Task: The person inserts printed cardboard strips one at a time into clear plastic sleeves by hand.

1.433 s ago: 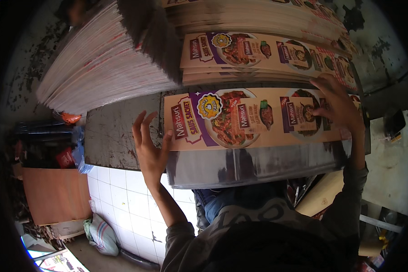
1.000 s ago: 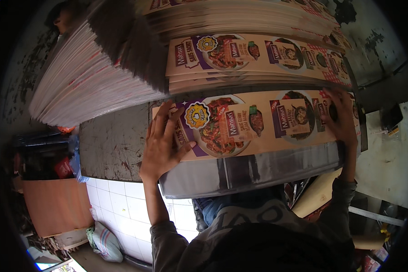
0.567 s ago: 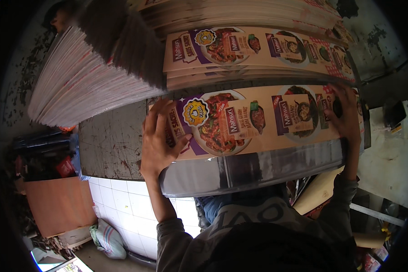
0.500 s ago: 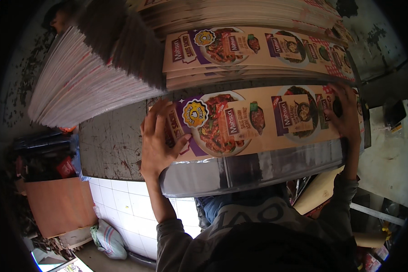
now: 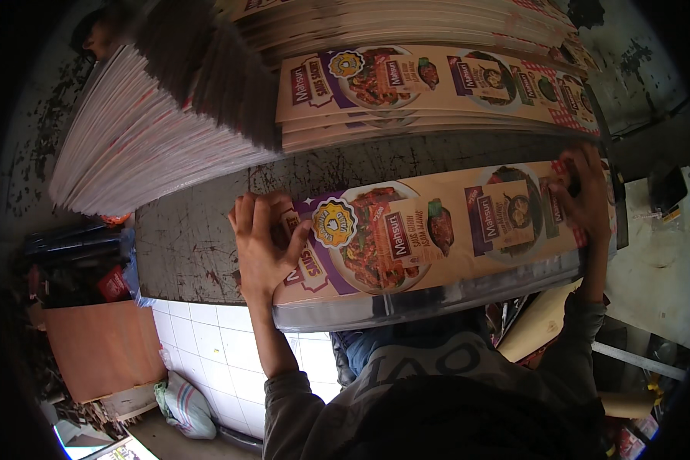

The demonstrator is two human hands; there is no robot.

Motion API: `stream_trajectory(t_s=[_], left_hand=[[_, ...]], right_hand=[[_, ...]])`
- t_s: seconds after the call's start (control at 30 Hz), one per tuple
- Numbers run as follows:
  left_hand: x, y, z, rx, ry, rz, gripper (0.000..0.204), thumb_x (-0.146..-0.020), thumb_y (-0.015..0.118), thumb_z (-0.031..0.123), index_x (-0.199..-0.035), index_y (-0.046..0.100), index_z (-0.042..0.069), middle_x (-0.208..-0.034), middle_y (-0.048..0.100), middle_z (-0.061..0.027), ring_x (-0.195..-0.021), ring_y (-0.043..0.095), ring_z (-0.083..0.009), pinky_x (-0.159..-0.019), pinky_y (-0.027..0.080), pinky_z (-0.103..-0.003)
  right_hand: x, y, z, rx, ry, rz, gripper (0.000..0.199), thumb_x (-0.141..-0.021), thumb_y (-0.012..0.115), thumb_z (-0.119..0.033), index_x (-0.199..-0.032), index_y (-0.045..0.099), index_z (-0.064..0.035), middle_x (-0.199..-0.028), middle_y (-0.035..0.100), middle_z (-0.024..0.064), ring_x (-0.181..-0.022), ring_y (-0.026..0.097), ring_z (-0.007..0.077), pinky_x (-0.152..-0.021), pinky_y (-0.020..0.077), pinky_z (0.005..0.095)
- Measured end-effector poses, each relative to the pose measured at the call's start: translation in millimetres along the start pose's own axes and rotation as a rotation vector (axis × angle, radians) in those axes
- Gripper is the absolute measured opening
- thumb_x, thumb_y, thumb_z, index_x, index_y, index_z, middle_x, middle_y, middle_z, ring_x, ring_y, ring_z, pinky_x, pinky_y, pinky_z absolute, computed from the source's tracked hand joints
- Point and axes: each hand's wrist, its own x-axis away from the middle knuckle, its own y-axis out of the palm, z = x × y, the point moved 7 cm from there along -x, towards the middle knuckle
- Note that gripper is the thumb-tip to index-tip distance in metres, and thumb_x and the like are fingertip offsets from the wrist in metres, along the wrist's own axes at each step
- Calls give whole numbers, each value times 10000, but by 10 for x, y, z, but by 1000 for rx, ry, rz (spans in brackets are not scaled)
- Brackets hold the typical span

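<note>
A long tan printed strip (image 5: 452,222), with food pictures and a round yellow badge, lies at the near edge of the worktable. My left hand (image 5: 262,244) grips its left end, fingers curled and thumb on the printed face. At the other end my right hand (image 5: 587,201) is closed on the strip, its fingers bent over the top. Along the strip's near side shows a shiny, see-through plastic band (image 5: 406,305), bowed toward me. The fingertips under the edges are partly hidden.
Beyond the strip lies a stack of matching printed strips (image 5: 437,84), with more piled behind it. A tall fanned stack of white-edged sheets (image 5: 153,146) leans at the left. The worn dark tabletop (image 5: 192,245) ends above white floor tiles (image 5: 215,337). A sack (image 5: 185,406) rests on the floor.
The printed strip has slid toward me and covers more of the plastic band. Both hands stay at its ends; my left fingers have curled in more.
</note>
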Motion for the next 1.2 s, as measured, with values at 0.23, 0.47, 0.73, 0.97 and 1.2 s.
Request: stream_trajectory(t_s=[0.23,0.47,0.73,0.97,1.2], left_hand=[[0,-64,55,38,31,59,206,-630,709,162,-680,541,55,-656,492,-54,-671,440,-231,-753,334,-364],[37,-59,-12,49,-12,65,180,-662,689,176,-689,553,60,-639,510,-58,-638,464,-221,-759,335,-351],[73,-152,-27,60,-58,15,196,-668,685,156,-798,577,57,-765,526,-66,-709,511,-229,-794,341,-353],[185,-71,-251,253,-164,8,190,-652,690,71,-784,555,47,-807,519,-67,-748,525,-238,-758,366,-339],[183,-20,-273,280,-108,-11,133,-714,652,54,-772,534,32,-782,551,-78,-728,532,-239,-736,363,-339]], right_hand=[[-17,-24,-67,51,-45,30,419,-653,706,-273,-913,486,-29,-890,456,138,-851,465,345,-716,375,421],[-16,-6,-10,-22,-30,3,380,-635,704,-233,-856,475,-26,-810,436,121,-768,453,322,-651,367,401],[4,-26,-6,-27,-49,46,363,-659,669,-255,-864,478,-24,-792,429,125,-751,444,315,-644,362,392],[14,-43,58,-57,-26,68,288,-700,656,-197,-805,459,-14,-748,417,119,-711,432,300,-617,348,385],[1,-72,-26,-80,-55,109,237,-726,637,-153,-771,454,-10,-731,413,113,-672,429,281,-580,340,364]])
